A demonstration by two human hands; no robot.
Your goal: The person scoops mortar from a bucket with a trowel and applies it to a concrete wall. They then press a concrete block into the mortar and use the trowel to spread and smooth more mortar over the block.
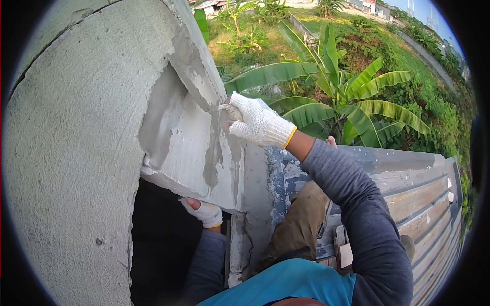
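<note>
My right hand (258,121), in a white knit glove with a yellow cuff, is closed at the outer edge of a concrete ledge (190,145). A small pale tip sticks out by its fingers; what it grips is mostly hidden. Darker grey, wet-looking mortar (213,162) streaks the ledge's face, and more mortar (191,71) coats the edge above. Lower down, my left hand (206,212), gloved too, comes up from a dark opening (163,229). Its bare thumb shows, and its fingers are curled at the ledge's lower edge, partly hidden.
A rough concrete wall (76,137) fills the left side. On the right lies a ribbed metal roof (418,199), with my bent leg (301,219) beside it. Banana plants (332,86) and overgrown ground are below. Small wood pieces (341,239) lie near my leg.
</note>
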